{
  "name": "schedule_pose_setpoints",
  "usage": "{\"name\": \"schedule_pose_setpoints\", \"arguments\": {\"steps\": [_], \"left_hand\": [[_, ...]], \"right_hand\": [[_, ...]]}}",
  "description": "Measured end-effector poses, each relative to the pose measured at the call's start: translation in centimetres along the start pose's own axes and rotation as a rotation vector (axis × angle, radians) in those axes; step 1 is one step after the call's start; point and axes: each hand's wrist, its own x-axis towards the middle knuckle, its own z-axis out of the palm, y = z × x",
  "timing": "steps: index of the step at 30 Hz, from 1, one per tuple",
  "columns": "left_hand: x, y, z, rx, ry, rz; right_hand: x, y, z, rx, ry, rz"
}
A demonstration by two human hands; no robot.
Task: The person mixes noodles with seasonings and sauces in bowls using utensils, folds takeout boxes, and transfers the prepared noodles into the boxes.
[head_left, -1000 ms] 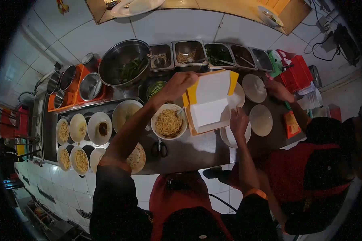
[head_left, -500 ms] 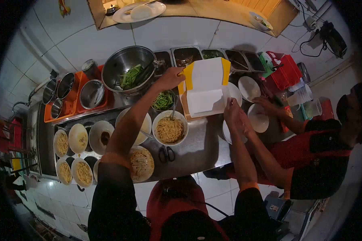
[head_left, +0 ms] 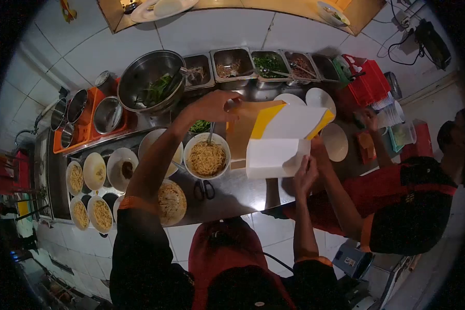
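A white-lined takeaway box (head_left: 278, 157) with yellow side flaps stands unfolded above the counter, lid raised. The fingers of my right hand (head_left: 306, 175) are closed on its lower right corner. Up and to the left of the box, my left hand (head_left: 214, 107) is open, thumb and fingers apart, over the edge of a brown cardboard-like sheet (head_left: 240, 134). Just below that hand is a bowl of noodles (head_left: 206, 156) with a utensil in it. Black-handled scissors (head_left: 204, 189) lie in front of the bowl. A co-worker's hand (head_left: 320, 150) is at the box's right side.
Metal trays of toppings (head_left: 270, 64) line the wall beside a large steel bowl of greens (head_left: 152, 82). Several noodle bowls (head_left: 102, 214) stand at left, near an orange crate (head_left: 90, 132). The co-worker (head_left: 398, 206) stands close at right, beside a red basket (head_left: 369, 82).
My left hand has let go of the box's upper left flap. The box has shifted right and down and turned, with my right hand still on it.
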Motion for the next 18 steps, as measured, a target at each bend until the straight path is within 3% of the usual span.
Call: {"name": "schedule_pose_setpoints", "arguments": {"steps": [2, 3, 9, 11, 12, 13, 14, 17, 18], "left_hand": [[0.1, -1.3, 1.3, 0.426, 0.060, 0.136], [-0.1, -0.5, 1.7, 0.473, 0.084, 0.158], [0.9, -0.1, 2.0, 0.582, 0.289, 0.040], [1.8, -3.4, 2.4, 0.532, 0.346, 0.138], [2.3, -6.0, 3.3, 0.539, 0.458, 0.229], [1.6, -4.0, 3.2, 0.552, 0.387, 0.055], [0.5, -2.6, 3.4, 0.586, 0.422, 0.040], [-3.1, 0.0, 3.6, 0.441, 0.436, -0.047], [-4.8, 1.3, 3.8, 0.438, 0.537, -0.041]], "right_hand": [[-2.6, -1.2, -3.0, -0.043, -0.108, 0.127], [-4.5, -0.2, -3.7, -0.030, -0.114, 0.134], [-7.3, 4.3, -1.8, -0.257, -0.242, 0.113], [-6.9, 6.0, 0.2, -0.245, -0.258, 0.057], [-6.0, 7.4, 0.6, -0.306, -0.407, 0.083], [-6.1, 6.7, 1.2, -0.218, -0.331, 0.153], [-6.2, 10.9, 2.5, -0.241, -0.289, 0.006], [-6.1, 4.0, 1.9, -0.152, -0.260, -0.002], [-6.6, 2.2, 1.1, -0.228, -0.129, -0.195]]}}
